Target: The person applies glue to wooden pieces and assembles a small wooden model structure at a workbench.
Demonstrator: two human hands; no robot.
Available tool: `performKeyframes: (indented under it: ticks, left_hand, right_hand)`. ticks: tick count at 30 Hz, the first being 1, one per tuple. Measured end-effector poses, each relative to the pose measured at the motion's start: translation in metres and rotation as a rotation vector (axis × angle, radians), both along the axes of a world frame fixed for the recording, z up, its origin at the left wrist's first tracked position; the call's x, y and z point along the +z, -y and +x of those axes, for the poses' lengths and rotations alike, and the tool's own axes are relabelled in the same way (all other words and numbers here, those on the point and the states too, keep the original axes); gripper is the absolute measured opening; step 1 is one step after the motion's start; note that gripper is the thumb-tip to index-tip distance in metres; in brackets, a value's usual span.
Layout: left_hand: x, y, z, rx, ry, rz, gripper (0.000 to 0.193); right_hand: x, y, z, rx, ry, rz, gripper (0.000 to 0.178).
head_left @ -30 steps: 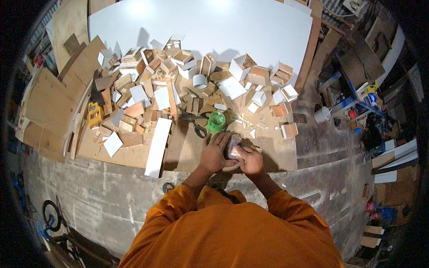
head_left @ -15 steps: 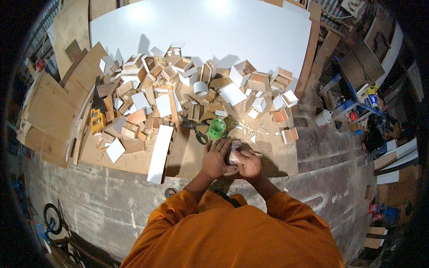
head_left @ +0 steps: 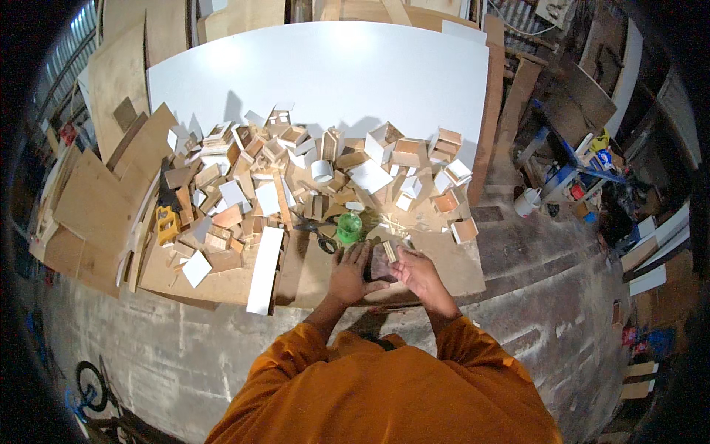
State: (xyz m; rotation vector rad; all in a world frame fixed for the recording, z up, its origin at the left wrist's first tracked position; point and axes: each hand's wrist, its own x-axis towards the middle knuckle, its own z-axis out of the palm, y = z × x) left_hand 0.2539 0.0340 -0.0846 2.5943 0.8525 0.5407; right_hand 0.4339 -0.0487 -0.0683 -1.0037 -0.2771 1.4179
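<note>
My left hand point(head_left: 349, 275) lies flat near the table's front edge, its fingers stretched out and its thumb along a dark, flat rectangular piece point(head_left: 378, 268). Between the thumb and fingers of my right hand point(head_left: 416, 272) is a small pale wooden strip point(head_left: 389, 251), tilted over the dark piece. Whether the strip touches that piece I cannot tell. Just beyond my left fingertips stands a green open-topped tub point(head_left: 349, 228). Black-handled scissors point(head_left: 326, 243) lie to the left of the tub. Several thin wooden slivers point(head_left: 396, 223) are scattered beyond my right hand.
Small wood and white-faced offcuts point(head_left: 270, 198) are heaped across the table point(head_left: 303, 285). A long white board piece point(head_left: 264, 274) stands at my left by the front edge, with a yellow tool point(head_left: 167, 223) farther left. Behind rises a large white panel point(head_left: 325, 81).
My right hand has turned and moved slightly right, showing the pale strip in its fingers. The clear, shiny thing seen between my hands earlier is no longer visible. The whole view has shifted.
</note>
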Motion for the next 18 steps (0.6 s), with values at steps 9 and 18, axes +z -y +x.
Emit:
performKeyframes:
  ticks: [9,18]
  left_hand:
    - [0.008,0.009,-0.007,-0.098,0.383,-0.022,0.083]
    - [0.061,0.055,-0.024,-0.217,0.661,-0.66,0.05]
  right_hand:
    - [0.018,0.032,-0.011,0.13,-0.272,0.307,0.027]
    - [-0.01,0.059,-0.041,0.326,-0.336,0.331,0.054]
